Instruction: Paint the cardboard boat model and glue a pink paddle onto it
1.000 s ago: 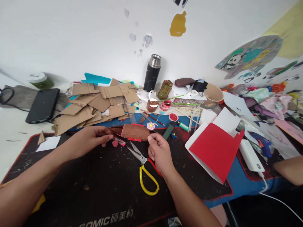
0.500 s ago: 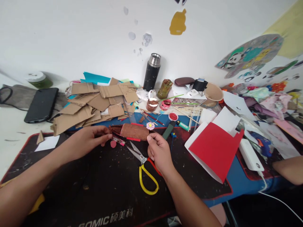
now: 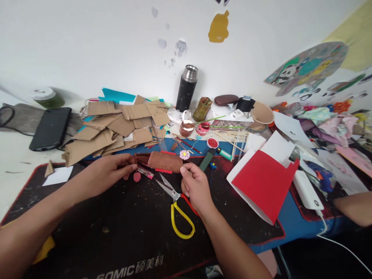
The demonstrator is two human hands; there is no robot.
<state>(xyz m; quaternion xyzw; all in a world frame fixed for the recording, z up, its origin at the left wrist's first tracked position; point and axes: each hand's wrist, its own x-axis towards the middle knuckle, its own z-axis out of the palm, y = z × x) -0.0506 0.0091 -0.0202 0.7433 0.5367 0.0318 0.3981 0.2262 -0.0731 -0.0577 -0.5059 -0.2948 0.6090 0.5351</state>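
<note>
A brown painted piece (image 3: 165,161), perhaps cardboard, with red strips along its edges, is held out level between my two hands above the black mat (image 3: 124,221). A small pale purple flower (image 3: 184,154) with a yellow centre sits at its right end. My left hand (image 3: 120,167) is closed in a pinch at the narrow left end. The thumb and fingers of my right hand (image 3: 194,182) pinch the right end. Below the piece lie scissors (image 3: 174,195) with a yellow and a red handle, blades apart; my right hand partly covers the red one. A small pink disc (image 3: 136,177) shows beside my left fingertips.
Torn cardboard pieces (image 3: 116,124) are heaped at the back left, near a black phone (image 3: 50,129). Behind stand a black flask (image 3: 186,89) and open paint pots (image 3: 186,128). A red folded card (image 3: 263,186) lies right; another person's arm (image 3: 354,208) shows at the right edge.
Both hands keep their hold on the brown piece and have hardly moved. The small pink disc by my left fingers has shifted slightly left.
</note>
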